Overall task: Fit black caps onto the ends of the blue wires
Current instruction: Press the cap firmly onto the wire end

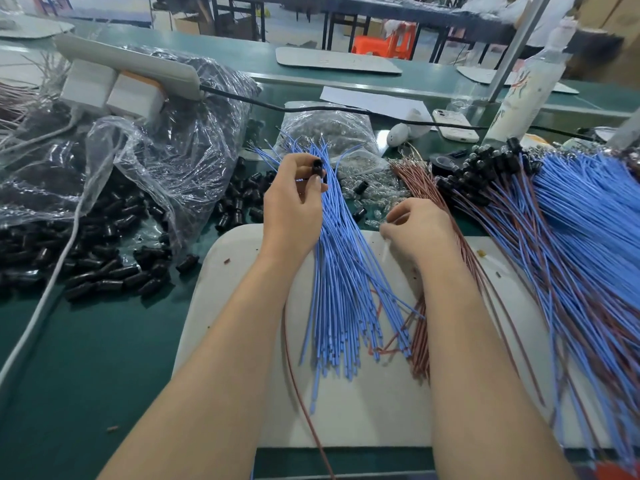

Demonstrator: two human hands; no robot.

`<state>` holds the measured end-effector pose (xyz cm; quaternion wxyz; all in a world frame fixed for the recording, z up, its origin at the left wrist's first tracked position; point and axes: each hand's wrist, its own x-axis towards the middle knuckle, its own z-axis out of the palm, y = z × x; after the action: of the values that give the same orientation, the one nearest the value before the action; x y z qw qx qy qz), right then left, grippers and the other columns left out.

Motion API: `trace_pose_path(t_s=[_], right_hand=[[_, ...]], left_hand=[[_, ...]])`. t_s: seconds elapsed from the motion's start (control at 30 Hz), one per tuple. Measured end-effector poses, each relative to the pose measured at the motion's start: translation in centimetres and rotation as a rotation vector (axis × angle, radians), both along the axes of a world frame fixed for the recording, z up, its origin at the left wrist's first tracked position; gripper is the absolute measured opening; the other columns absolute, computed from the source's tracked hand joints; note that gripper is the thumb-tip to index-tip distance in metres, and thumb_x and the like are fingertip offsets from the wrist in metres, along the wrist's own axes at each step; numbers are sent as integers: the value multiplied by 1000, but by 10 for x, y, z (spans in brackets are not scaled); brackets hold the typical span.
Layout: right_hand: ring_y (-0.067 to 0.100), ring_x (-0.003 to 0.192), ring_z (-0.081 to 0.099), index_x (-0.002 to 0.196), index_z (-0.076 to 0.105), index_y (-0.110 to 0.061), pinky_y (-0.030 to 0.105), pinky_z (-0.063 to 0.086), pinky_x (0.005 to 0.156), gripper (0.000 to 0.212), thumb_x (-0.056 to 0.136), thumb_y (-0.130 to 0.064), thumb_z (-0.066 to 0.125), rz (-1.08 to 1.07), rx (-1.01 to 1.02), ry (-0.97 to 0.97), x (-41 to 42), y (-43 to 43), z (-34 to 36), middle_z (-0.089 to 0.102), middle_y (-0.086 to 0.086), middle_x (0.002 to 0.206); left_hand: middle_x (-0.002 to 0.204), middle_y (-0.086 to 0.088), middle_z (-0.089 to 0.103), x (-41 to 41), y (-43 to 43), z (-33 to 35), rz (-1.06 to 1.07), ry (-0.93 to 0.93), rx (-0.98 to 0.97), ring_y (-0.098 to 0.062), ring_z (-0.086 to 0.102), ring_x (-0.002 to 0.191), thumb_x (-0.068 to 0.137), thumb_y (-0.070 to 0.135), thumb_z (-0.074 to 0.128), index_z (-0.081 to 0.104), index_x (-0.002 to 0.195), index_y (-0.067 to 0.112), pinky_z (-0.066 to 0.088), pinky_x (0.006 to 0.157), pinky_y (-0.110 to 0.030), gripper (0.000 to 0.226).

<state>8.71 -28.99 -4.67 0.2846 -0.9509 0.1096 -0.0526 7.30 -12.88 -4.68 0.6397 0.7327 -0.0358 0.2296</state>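
My left hand (pixel 294 199) is raised over a fanned bundle of loose blue wires (pixel 343 289) and pinches a black cap (pixel 317 167) between thumb and fingertips. The bundle lies on a white board (pixel 235 271) in front of me. My right hand (pixel 415 230) rests on the board's far edge with fingers curled, beside small clear glass bulbs (pixel 374 192); what it pinches is hidden. Loose black caps (pixel 104 271) are heaped at the left. At the right lies a big pile of blue and brown wires with black caps fitted (pixel 571 220).
A clear plastic bag (pixel 156 150) of black caps lies at the left under a white power strip (pixel 131 64) with plugs. Another bag of bulbs (pixel 332 133), a phone (pixel 453 124), a white bottle (pixel 526 84) and brown wires (pixel 419 188) sit behind the board.
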Motion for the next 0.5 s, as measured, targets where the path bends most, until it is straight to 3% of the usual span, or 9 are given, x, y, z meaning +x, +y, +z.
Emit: trace_pose_path(t_s=[0.17, 0.27, 0.33, 0.43, 0.5], right_hand=[[20, 92, 54, 95, 61, -19, 29, 40, 76, 9, 91, -26, 62, -5, -60, 21, 2, 5, -2, 64, 4, 104], [18, 89, 54, 105, 58, -10, 30, 41, 76, 18, 95, -24, 55, -25, 74, -86, 0, 6, 0, 65, 6, 102], [10, 76, 58, 108, 57, -9, 28, 49, 72, 15, 96, -16, 53, 18, 428, -177, -3, 8, 6, 67, 2, 88], [4, 60, 59, 104, 60, -11, 17, 52, 62, 14, 96, -3, 51, 177, 1065, -165, -9, 14, 18, 67, 2, 76], [5, 61, 63, 97, 62, -9, 15, 53, 63, 16, 95, 1, 50, 267, 1207, -136, -12, 17, 23, 69, 2, 73]], left_hand=[[94, 4, 62, 1, -2, -1, -5, 14, 16, -15, 65, 92, 96, 2, 47, 51, 101, 23, 51, 78, -17, 21], [93, 5, 62, 1, -2, -2, -17, 20, 28, -16, 65, 92, 95, 2, 47, 51, 100, 24, 49, 75, -13, 22], [92, 7, 62, 1, -2, -3, -35, 33, 46, -15, 65, 91, 95, 2, 48, 52, 100, 23, 48, 73, -10, 22], [94, 4, 63, 1, -3, -4, -80, 49, 90, -16, 65, 93, 94, 2, 48, 55, 104, 18, 48, 74, -16, 20], [98, 2, 64, 1, -3, -4, -98, 56, 130, -15, 64, 94, 94, 3, 49, 56, 107, 15, 48, 77, -17, 19]])
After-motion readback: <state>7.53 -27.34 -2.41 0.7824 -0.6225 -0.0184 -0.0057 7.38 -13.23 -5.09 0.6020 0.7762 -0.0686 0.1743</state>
